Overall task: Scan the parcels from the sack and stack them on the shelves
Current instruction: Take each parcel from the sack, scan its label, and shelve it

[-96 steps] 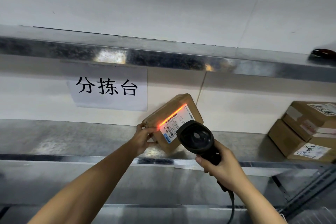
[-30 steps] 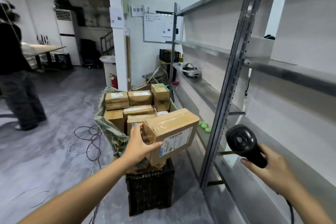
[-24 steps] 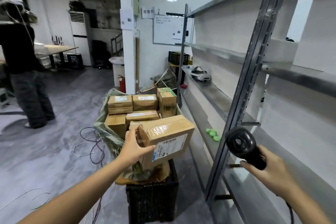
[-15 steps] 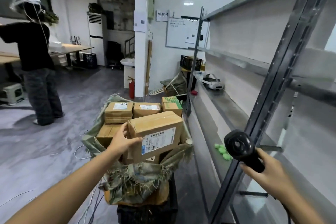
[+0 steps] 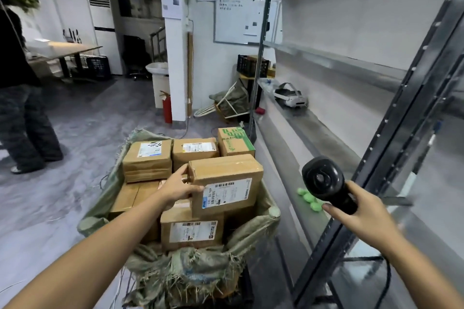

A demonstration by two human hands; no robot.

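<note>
Since half a second back: the held parcel has dropped from above the sack to level with the top of the load, and the view has closed in on the sack. Scanner hand has barely shifted.

Left hand (image 5: 179,187): thumb lies across the near face of a brown cardboard parcel with a white barcode label (image 5: 226,170), just left of the label. The other fingers wrap round its left end. Bare forearm runs in from bottom left. Label faces the camera. Parcel is over the right half of a frayed green woven sack (image 5: 200,268), directly above a lower brown labelled box (image 5: 192,232). Touching it or just clear: can't tell.

Right hand (image 5: 366,221): fingers curled round the handle of a black handheld barcode scanner (image 5: 322,180), forefinger tip showing under the head. Round end of the head faces the camera. It is held well right of the parcel, in front of a dark shelf upright (image 5: 391,158). Black cable (image 5: 385,281) hangs below the hand.

Sack is open-topped and full: a brown box at back left (image 5: 147,158), a second brown box beside it (image 5: 194,149), a green-and-white printed carton (image 5: 234,142) at back right, more brown boxes lower left.

Grey metal shelves (image 5: 326,138) run along the right. On the mid shelf: small bright green lumps (image 5: 310,198) near the scanner, a white headset (image 5: 291,95) further back. Standing person in dark clothes (image 5: 22,113) far left, whiteboard (image 5: 238,20) on the back wall, red fire extinguisher (image 5: 167,110) by the white pillar.
</note>
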